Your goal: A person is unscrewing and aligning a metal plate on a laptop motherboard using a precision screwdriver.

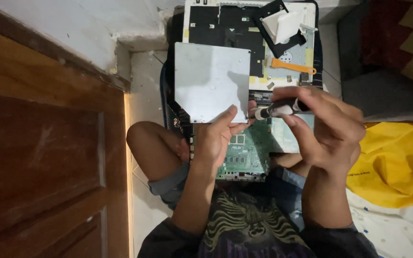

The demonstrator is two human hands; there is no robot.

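Note:
A green circuit board [247, 153] rests on my lap, with a flat grey metal plate [211, 81] lying over its far part. My left hand [216, 138] holds the near edge of that plate, thumb up against its corner. My right hand [328, 126] grips a black-and-white screwdriver [276, 110], its tip pointing left toward my left thumb at the plate's corner. Beyond the plate lies an opened laptop chassis [225, 28] covered in black film.
An orange plastic pry tool [292, 66] and a white folded piece [283, 24] lie on the chassis. A wooden door [44, 153] stands at the left, a white wall [72, 24] behind. A yellow cloth [397, 162] lies at the right on a white sheet.

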